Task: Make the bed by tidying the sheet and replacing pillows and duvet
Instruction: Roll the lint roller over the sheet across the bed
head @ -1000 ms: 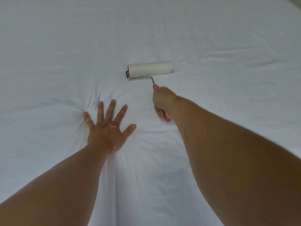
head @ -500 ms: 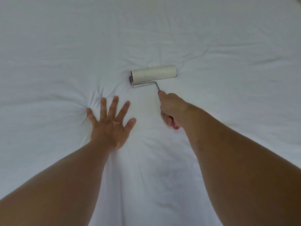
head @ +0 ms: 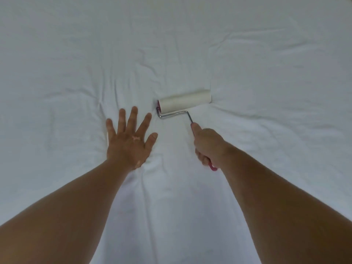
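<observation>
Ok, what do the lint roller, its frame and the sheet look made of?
Lint roller drum: matte off-white, likely sticky paper. Frame: thin shiny bent rod, apparently metal. Handle: pink, probably plastic. Sheet: matte white cloth, softly creased.

Handle (head: 213, 167) mostly hidden in right hand (head: 208, 144), sheet (head: 76, 44) cut by every edge

White sheet (head: 266, 54) spread flat, creased around middle.

My left hand (head: 131, 141) lies flat on the sheet (head: 266, 54); the lint roller (head: 184, 101) rests just right of it, my right hand (head: 208, 145) behind.
</observation>
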The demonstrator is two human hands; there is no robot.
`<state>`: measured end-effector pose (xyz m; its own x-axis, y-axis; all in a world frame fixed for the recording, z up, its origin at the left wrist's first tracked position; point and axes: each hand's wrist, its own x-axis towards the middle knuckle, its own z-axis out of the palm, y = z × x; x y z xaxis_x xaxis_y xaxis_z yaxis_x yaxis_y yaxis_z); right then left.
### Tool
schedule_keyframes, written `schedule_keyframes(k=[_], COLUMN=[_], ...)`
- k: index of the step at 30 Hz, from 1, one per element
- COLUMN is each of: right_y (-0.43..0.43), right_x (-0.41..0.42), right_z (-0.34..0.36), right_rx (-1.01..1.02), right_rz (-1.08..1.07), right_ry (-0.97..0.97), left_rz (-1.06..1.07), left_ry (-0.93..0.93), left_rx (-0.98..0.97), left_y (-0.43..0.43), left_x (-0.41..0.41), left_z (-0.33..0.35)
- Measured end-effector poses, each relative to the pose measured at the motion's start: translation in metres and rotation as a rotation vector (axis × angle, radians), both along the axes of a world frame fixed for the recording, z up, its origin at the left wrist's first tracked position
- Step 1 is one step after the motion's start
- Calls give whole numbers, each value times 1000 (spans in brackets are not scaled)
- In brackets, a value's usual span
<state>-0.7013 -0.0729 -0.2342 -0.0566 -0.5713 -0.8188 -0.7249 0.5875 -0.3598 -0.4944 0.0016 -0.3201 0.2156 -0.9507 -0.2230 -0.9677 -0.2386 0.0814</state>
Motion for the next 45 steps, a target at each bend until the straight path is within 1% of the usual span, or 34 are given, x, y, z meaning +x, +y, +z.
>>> schedule_keyframes(k=[3, 6, 7, 9, 11, 13, 16, 18, 20, 22, 25, 27, 29, 33, 36, 38, 40, 41, 43, 45], right_y=[-14, 37, 62, 112, 138, 131, 89, 64, 58, 75, 129, 160, 168, 116, 86, 105, 144, 165, 205, 222], right_x=[9, -22, -37, -66, -76, -72, -50, -35, -32, -43, -78, -96, -100, -71, -55, -69, -90, -102, -126, -136], right_z=[9, 7, 6, 10, 15, 12, 4, 5, 5, 5, 6, 16, 19, 1, -3, -3, -1, 0, 8, 12], right_rx=[-16, -42, -38, 55, 141, 127, 82, 83, 103, 98, 52, 114, 142, 38, 31, 46, -31, -41, -11, 29], right_rz=[-44, 55, 25, -76, -183, -195, -130, -111, -102, -95, -60, -75, -119, -79, -81, -24, 63, 71, -20, -124], right_ry=[-57, 15, 35, 43, 28, 36, 63, 64, 63, 65, 79, 101, 97, 78, 6, -15, 17, 37, 24, -7], left_rz=[16, 24, 29, 29, 19, 18, 32, 34, 34, 36, 33, 30, 29, 23, 26, 24, 36, 45, 58, 69], left_ry=[23, 31, 38, 31, 5, -15, -24, -31, -29, -23, -30, -37, -41, -56, -45, -25, -5, 3, 25, 33], left_rx=[6, 30, 29, 22, 15, 14, 26, 35, 37, 30, 29, 26, 19, 29, 32, 42, 57, 61, 58, 50], left_y=[22, 41, 46, 55, 59, 57, 51, 50, 50, 52, 52, 52, 53, 52, 53, 57, 66, 73, 90, 104], left_x=[-14, -24, -27, -34, -35, -34, -31, -33, -35, -36, -36, -36, -37, -37, -37, -40, -47, -53, -66, -77], left_z=[4, 6, 7, 6, 3, 1, -3, -5, -7, -6, -4, -4, -4, -5, -3, 1, 6, 8, 10, 10])
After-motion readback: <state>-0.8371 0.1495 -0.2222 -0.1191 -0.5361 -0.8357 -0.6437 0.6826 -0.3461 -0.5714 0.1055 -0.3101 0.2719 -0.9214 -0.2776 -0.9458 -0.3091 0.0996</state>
